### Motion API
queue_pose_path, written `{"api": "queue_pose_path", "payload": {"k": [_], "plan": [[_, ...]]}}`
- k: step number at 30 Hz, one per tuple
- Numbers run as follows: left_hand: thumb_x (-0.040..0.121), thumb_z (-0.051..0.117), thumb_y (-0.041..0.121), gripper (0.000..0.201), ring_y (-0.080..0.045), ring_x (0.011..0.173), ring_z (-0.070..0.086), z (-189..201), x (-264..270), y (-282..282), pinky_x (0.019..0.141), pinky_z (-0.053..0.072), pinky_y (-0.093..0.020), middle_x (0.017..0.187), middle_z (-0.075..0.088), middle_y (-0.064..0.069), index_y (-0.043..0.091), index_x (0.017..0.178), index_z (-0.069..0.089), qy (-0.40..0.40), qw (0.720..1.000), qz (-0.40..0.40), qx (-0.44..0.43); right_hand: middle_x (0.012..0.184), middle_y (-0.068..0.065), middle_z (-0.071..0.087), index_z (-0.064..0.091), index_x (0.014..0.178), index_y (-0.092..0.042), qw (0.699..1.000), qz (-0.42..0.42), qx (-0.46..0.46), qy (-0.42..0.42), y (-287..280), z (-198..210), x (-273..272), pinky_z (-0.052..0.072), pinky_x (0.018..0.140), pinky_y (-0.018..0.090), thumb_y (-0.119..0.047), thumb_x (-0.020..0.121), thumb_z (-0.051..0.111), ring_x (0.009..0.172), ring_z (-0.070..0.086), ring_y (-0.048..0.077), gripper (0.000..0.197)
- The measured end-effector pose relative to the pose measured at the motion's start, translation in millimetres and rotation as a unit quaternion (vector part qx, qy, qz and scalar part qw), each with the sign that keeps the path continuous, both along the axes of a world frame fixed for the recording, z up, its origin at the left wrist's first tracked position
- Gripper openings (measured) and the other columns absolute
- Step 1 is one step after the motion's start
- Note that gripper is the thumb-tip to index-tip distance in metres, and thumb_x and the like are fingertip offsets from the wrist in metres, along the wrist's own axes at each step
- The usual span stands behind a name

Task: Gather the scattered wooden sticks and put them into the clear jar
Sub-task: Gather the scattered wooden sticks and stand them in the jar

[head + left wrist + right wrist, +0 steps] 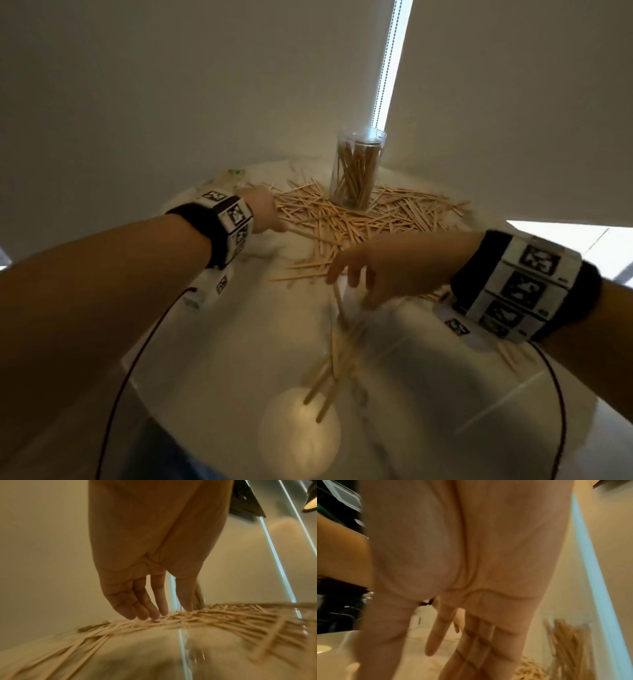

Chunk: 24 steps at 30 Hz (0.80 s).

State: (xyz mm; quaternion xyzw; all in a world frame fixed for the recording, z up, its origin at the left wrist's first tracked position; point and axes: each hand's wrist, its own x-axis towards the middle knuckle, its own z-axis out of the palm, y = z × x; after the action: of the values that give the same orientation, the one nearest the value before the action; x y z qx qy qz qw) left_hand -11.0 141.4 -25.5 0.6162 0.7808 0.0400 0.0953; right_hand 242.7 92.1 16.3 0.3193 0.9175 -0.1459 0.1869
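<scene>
Sticks (pixel 363 219) lie heaped around jar (pixel 356 168), under both hands' fingertips.

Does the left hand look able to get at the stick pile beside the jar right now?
Probably yes. The left hand is open, its fingertips right at the near edge of the stick pile, nothing lying between. The clear jar stands further back.

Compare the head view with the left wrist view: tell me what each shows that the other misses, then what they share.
Head view only: the right hand, fingers spread over a blurred cluster of sticks near the table edge, and both marker wristbands.
Left wrist view only: the left hand from its palm side, straight fingertips reaching down to the pile.
Both: the stick pile and the clear jar holding sticks.
</scene>
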Motion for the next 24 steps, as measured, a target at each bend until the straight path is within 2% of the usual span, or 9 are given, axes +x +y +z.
{"api": "queue_pose_path", "payload": {"k": [2, 5, 8, 11, 15, 17, 19, 22, 24], "plan": [[0.081, 0.066, 0.063, 0.062, -0.027, 0.099, 0.066, -12, -12, -29, 0.088, 0.054, -0.037, 0.108, 0.072, -0.01, 0.007, 0.107, 0.072, 0.026, 0.999, 0.022, -0.038, 0.131, -0.004, 0.049, 0.037, 0.145, -0.043, 0.997, 0.06, 0.015, -0.04, -27, -23, 6, 0.051, 0.09, 0.035, -0.033, 0.087, 0.073, 0.109, 0.057, 0.017, 0.069], [0.077, 0.065, 0.07, 0.074, -0.028, 0.104, 0.066, -24, -14, -64, 0.087, 0.051, -0.036, 0.112, 0.071, -0.01, 0.006, 0.113, 0.07, 0.024, 0.997, 0.011, -0.075, 0.141, 0.01, 0.041, 0.045, 0.144, -0.025, 0.99, 0.099, 0.098, -0.016, -52, -48, 6, 0.048, 0.096, 0.043, -0.031, 0.094, 0.063, 0.119, 0.053, 0.032, 0.054], [0.079, 0.068, 0.064, 0.067, -0.029, 0.104, 0.064, -31, 2, -84, 0.088, 0.049, -0.037, 0.11, 0.071, -0.011, 0.007, 0.115, 0.068, 0.0, 0.998, -0.007, -0.057, 0.134, 0.001, 0.044, 0.053, 0.133, -0.024, 0.984, 0.127, 0.122, 0.026, -57, -52, 5, 0.051, 0.088, 0.038, -0.028, 0.095, 0.058, 0.108, 0.057, 0.025, 0.038], [0.079, 0.062, 0.071, 0.066, -0.027, 0.103, 0.059, -34, 27, -89, 0.091, 0.05, -0.039, 0.117, 0.062, -0.01, 0.015, 0.115, 0.062, 0.003, 1.0, -0.019, -0.021, 0.135, -0.004, 0.045, 0.055, 0.13, -0.025, 0.972, 0.168, 0.161, 0.04, -52, -54, 8, 0.051, 0.088, 0.033, -0.026, 0.095, 0.059, 0.107, 0.057, 0.02, 0.035], [0.078, 0.06, 0.073, 0.077, -0.029, 0.113, 0.054, -30, 65, -83, 0.094, 0.047, -0.04, 0.129, 0.052, -0.012, 0.016, 0.129, 0.054, 0.001, 0.998, -0.057, -0.012, 0.125, -0.003, 0.053, 0.051, 0.129, -0.025, 0.963, 0.201, 0.177, 0.04, -44, -58, 9, 0.05, 0.087, 0.038, -0.021, 0.097, 0.055, 0.106, 0.056, 0.023, 0.033], [0.084, 0.059, 0.067, 0.072, -0.029, 0.114, 0.056, -25, 80, -79, 0.088, 0.047, -0.036, 0.129, 0.055, -0.012, 0.011, 0.13, 0.054, 0.036, 0.997, -0.061, -0.024, 0.126, -0.003, 0.052, 0.048, 0.134, -0.026, 0.961, 0.207, 0.179, 0.04, -41, -60, 11, 0.05, 0.089, 0.039, -0.02, 0.099, 0.051, 0.107, 0.054, 0.022, 0.036], [0.092, 0.058, 0.055, 0.057, -0.028, 0.111, 0.059, -19, 91, -74, 0.081, 0.045, -0.033, 0.125, 0.06, -0.012, 0.008, 0.124, 0.058, 0.06, 0.995, -0.062, -0.046, 0.128, -0.003, 0.049, 0.048, 0.136, -0.026, 0.957, 0.215, 0.19, 0.038, -40, -63, 13, 0.05, 0.09, 0.04, -0.017, 0.1, 0.048, 0.106, 0.051, 0.022, 0.037], [0.101, 0.051, 0.042, 0.041, -0.028, 0.119, 0.054, -14, 105, -67, 0.092, 0.044, -0.035, 0.128, 0.058, -0.01, 0.009, 0.123, 0.059, 0.09, 0.992, -0.069, -0.057, 0.127, -0.001, 0.046, 0.049, 0.132, -0.024, 0.95, 0.228, 0.209, 0.055, -38, -67, 18, 0.053, 0.085, 0.042, -0.017, 0.099, 0.045, 0.106, 0.048, 0.022, 0.034], [0.105, 0.04, 0.043, 0.043, -0.029, 0.12, 0.054, -12, 112, -63, 0.094, 0.044, -0.036, 0.129, 0.058, -0.013, 0.009, 0.125, 0.059, 0.112, 0.99, -0.073, -0.046, 0.124, 0.0, 0.048, 0.05, 0.129, -0.023, 0.948, 0.226, 0.212, 0.075, -37, -70, 21, 0.056, 0.076, 0.044, -0.017, 0.098, 0.043, 0.104, 0.05, 0.023, 0.033]]}}
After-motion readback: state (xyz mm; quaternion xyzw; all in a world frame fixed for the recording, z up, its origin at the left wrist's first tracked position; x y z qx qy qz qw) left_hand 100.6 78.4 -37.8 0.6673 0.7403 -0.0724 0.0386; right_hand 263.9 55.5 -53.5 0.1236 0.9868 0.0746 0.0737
